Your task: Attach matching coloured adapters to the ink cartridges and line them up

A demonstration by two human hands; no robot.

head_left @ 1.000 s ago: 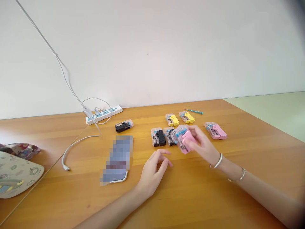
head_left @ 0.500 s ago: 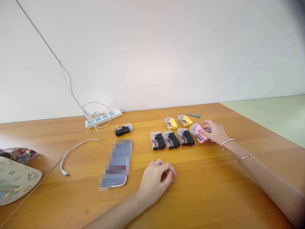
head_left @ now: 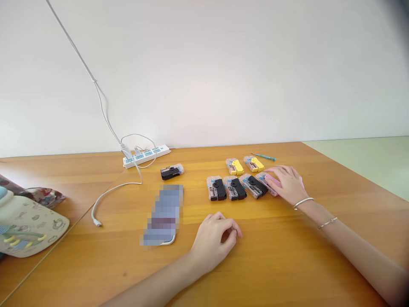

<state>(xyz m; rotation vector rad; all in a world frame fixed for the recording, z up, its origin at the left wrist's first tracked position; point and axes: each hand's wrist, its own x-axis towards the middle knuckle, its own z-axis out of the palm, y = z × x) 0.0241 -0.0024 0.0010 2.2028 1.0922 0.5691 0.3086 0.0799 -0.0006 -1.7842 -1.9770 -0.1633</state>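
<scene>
Rightmost black packet (head_left: 256,186) has been skewed since the earlier frame; pink packet (head_left: 272,182) beside it is partly covered by right hand (head_left: 287,184), grip cannot be told. Left hand (head_left: 213,241) is loosely curled, unloaded. Yellow packets (head_left: 236,166), teal screwdriver (head_left: 266,157) seen behind.

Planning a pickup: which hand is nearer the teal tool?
Right. The right hand is in front of the teal tool, slightly rightward; the left hand is farther in front, to its left.
</scene>
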